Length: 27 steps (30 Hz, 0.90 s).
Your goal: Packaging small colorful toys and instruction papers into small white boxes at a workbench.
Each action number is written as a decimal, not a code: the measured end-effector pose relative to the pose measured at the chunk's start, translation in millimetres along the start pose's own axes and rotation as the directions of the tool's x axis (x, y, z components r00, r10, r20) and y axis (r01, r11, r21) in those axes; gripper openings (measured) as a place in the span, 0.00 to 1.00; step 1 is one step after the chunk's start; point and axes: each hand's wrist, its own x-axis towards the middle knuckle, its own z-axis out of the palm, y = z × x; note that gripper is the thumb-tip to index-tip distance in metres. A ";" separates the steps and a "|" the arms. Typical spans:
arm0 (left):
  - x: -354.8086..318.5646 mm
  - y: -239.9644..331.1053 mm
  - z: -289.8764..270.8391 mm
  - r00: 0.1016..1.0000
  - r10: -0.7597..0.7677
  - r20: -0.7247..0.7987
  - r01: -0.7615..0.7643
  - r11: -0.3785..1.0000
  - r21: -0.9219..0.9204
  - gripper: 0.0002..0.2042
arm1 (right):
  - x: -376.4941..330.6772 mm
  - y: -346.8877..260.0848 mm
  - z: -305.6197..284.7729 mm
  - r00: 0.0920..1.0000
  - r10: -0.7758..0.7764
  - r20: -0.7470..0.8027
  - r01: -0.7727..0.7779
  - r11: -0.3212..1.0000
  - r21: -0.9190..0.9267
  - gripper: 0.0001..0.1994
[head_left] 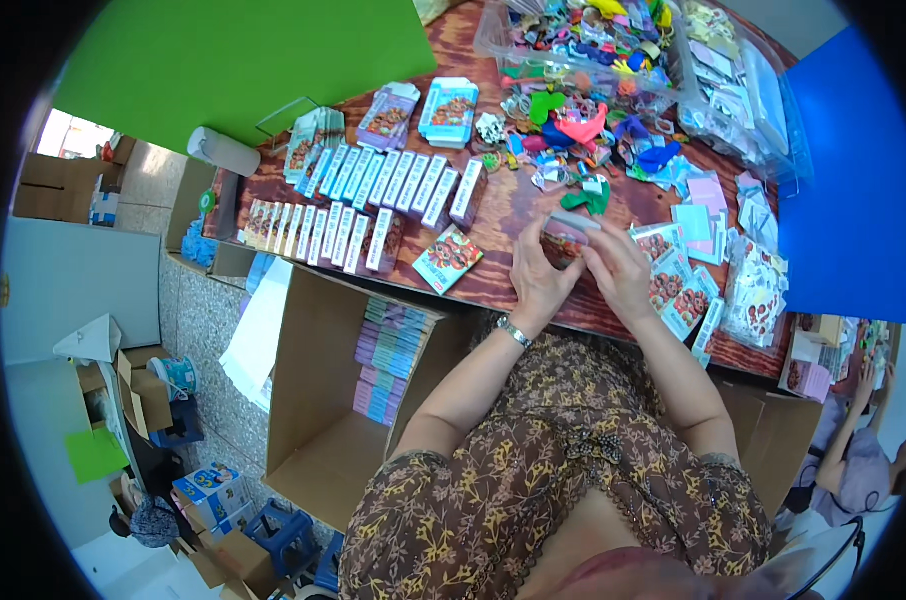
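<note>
The table (498, 232) carries the items. A large carton (318, 400) stands below its near edge. A clear bin (489, 42) of colourful pieces sits at the far edge. Rows of packets (381, 242) stand toward the left end. The left hand (539, 272) and right hand (623, 270), partly closed, grip one small box (573, 226) above the near edge.

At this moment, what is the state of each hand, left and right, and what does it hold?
Left hand: partly closed, holding a box.
Right hand: partly closed, holding the same box.
</note>
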 end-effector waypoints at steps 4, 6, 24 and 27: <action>-6.8 1.4 -1.9 1.000 0.021 -0.010 -0.021 1.000 0.016 0.43 | -16.0 -2.9 4.6 1.000 0.003 0.029 -0.002 1.000 -0.014 0.19; -16.6 0.1 -4.2 0.999 0.046 0.021 -0.046 0.999 0.018 0.43 | -24.6 2.5 6.2 0.997 0.075 0.028 -0.077 0.995 0.068 0.19; 10.5 -23.7 -49.3 0.899 0.192 0.394 -0.013 0.910 -0.414 0.11 | 16.0 32.6 -49.0 0.820 0.161 0.549 -0.441 0.789 0.428 0.13; 9.0 -23.2 -49.4 0.891 0.170 0.421 0.012 0.918 -0.397 0.11 | 33.4 32.2 -49.1 0.800 0.268 0.536 -0.539 0.713 0.448 0.10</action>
